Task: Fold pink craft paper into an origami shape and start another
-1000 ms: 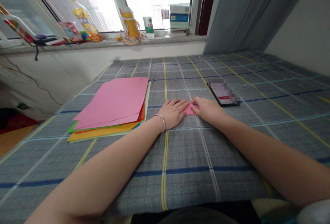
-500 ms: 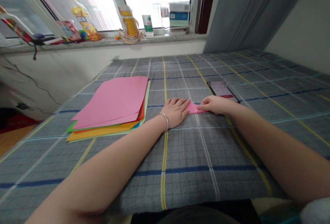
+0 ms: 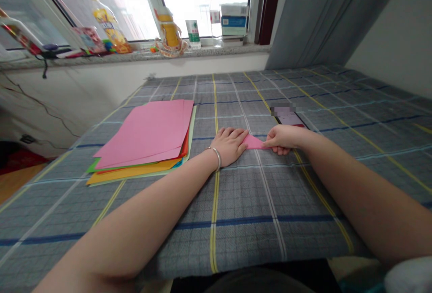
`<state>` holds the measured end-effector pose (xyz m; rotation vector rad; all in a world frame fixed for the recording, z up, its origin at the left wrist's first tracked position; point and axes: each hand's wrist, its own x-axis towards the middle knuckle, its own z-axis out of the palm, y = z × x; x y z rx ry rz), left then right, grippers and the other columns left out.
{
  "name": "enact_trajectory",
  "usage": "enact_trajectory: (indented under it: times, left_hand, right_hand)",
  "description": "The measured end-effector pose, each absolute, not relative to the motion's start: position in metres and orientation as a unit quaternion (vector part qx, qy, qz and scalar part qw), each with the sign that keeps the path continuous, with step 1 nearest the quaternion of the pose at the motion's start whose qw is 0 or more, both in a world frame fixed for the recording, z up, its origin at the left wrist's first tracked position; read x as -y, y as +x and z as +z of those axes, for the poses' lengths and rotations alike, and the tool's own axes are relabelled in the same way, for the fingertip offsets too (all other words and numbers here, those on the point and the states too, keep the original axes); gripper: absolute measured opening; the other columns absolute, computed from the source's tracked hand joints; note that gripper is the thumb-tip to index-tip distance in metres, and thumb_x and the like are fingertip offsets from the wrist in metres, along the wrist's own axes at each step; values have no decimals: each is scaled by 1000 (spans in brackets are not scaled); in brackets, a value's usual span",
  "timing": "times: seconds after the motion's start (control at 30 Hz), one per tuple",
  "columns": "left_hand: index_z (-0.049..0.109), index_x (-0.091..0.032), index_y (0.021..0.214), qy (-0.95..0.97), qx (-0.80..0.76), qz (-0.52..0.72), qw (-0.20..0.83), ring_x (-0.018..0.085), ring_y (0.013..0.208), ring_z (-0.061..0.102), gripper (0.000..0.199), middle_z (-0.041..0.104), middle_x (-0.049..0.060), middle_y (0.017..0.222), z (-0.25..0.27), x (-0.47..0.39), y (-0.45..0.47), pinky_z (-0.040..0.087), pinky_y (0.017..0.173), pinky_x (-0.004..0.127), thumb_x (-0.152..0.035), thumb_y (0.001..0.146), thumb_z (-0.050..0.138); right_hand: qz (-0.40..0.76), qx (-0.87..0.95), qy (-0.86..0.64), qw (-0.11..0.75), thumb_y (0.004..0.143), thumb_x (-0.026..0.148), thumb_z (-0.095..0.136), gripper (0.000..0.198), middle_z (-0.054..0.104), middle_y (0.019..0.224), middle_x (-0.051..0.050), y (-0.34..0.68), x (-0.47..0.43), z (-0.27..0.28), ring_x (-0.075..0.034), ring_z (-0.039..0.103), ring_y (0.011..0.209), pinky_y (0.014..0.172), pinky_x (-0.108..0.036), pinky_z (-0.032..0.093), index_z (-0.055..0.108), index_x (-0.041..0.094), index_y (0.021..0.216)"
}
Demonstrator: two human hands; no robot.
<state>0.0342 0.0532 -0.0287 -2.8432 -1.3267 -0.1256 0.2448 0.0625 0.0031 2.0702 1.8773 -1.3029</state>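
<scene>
A small folded piece of pink paper (image 3: 254,142) lies on the checked cloth between my hands, tapering to a point on the right. My left hand (image 3: 230,145), with a silver bangle at the wrist, rests flat on the paper's left part and hides it there. My right hand (image 3: 281,139) pinches the right tip of the paper between thumb and fingers, the other fingers curled. Just beyond my right hand lies a phone (image 3: 287,116) with its screen lit, partly covered by that hand.
On the left lies a stack of coloured paper (image 3: 148,131), pink on top, with green, orange and yellow edges showing. A grey checked cloth (image 3: 243,194) covers the surface. Bottles, a yellow flask (image 3: 169,29) and a box (image 3: 234,20) stand on the windowsill; a grey curtain (image 3: 324,14) hangs right.
My right hand has slid slightly right along the pink paper to its tip, so more of the paper shows. My left hand stays in place.
</scene>
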Motion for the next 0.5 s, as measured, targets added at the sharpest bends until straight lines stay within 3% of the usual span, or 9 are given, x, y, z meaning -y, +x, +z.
enact_trajectory:
  times: [0.3,0.5]
  left_hand:
    - [31,-25,147,-903,427,-37,-18,28,134,30,52,37,4,150,-29,-55,34,17,112,55,-44,99,24]
    - [30,-23,147,-903,429,-30,-14,28,135,29,53,36,5,150,-29,-54,34,16,113,56,-45,99,24]
  right_hand:
    - [-371,-651,661,39,71,51,71,35,59,48,-3,247,-65,4,-14,58,47,45,-25,47,60,20,59]
    - [-399,-625,668,61,81,37,66,37,57,47,0,245,-63,9,-9,52,41,47,-22,46,53,18,51]
